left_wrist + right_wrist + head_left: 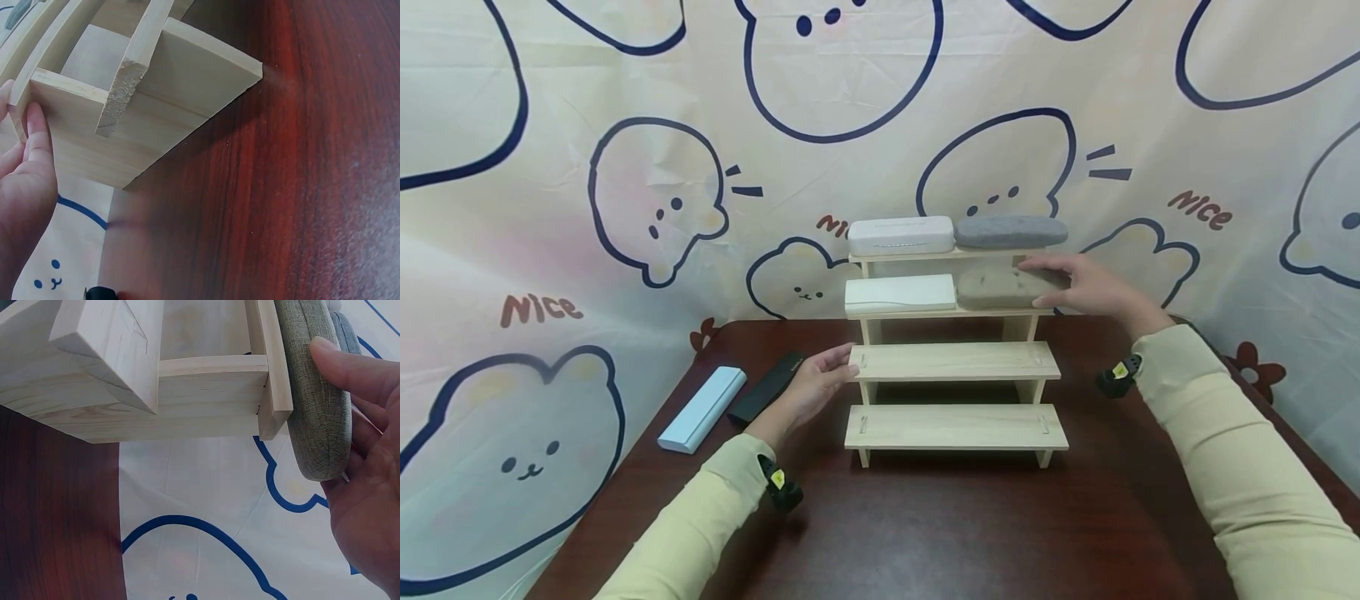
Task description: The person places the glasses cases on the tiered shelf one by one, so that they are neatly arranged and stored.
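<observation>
1. Pale yellow sleeves [1247, 450], nearest my camera, fill both lower corners over the dark counter [925, 525]; its bare front gives me open room to draw both arms straight back.
2. Four tiers make up the wooden stand [955, 362]. Up top sit the rounded white case [901, 237] and the grey case [1011, 231], so I'd lift no knuckles there.
3. At the left hand [816, 387], fingers pinch the left end of the second tier up, which I judge good bracing. The black case [765, 392] lies partly behind that hand, the pale blue case [703, 411] beyond; I'd avoid swinging left.
4. At the right hand [1097, 287], fingers grip the right end of the olive case [992, 289], thumb against its cloth.
5. That case is on the third tier up, just beside the flat white case [898, 293]. Its end seems to overhang the board; I'd square it gently before letting go.
</observation>
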The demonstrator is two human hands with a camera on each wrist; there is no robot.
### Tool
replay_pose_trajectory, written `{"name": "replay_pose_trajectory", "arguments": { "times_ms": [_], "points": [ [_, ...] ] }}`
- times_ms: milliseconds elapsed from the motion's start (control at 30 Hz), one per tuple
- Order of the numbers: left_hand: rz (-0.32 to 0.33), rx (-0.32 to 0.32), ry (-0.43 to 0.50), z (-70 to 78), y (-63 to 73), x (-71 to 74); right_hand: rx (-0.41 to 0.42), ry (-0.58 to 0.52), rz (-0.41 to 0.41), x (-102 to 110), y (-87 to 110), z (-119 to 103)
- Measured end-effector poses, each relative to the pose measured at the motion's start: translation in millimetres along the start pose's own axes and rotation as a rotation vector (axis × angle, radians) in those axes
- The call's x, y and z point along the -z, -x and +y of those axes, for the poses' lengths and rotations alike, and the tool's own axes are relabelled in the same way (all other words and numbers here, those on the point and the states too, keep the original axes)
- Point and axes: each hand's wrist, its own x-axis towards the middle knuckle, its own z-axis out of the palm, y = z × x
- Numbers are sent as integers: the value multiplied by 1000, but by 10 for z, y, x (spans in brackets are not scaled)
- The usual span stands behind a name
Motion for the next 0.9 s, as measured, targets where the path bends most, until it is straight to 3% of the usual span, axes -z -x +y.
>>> {"name": "replay_pose_trajectory", "arguments": {
  "times_ms": [900],
  "points": [
    [-1,0,-6,-12,-5,5,-51,-26,-25,-20,-1,54]
  ]
}}
